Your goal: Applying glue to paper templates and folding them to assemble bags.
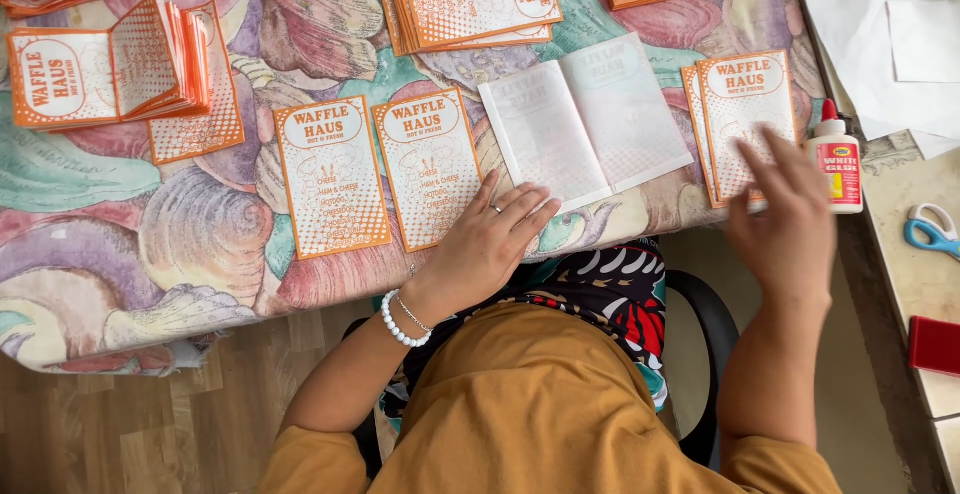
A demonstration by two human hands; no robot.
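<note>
The left hand [490, 239] is lying palm down with its fingers spread flat at the near edge of the tabletop [130, 254], gripping nothing; its fingertips are pressing on the near left corner of an opened white paper bag [585, 119] that is lying flat just beyond it. The right hand [785, 219] is hovering open, fingers splayed and blurred, holding nothing, over the near part of a small stack of orange printed bags [745, 119] towards the right edge. Just to the right of that stack a white glue bottle [838, 159] with a red tip is standing at the very edge. To the left of the left hand, two single orange printed bags [380, 174] are lying side by side near the front edge. Further stacks of the same bags [470, 4] are sitting along the far edge, and a fanned pile [110, 69] is resting by the far left corner. Blue-handled scissors [932, 232] are lying on a separate surface to the right.
</note>
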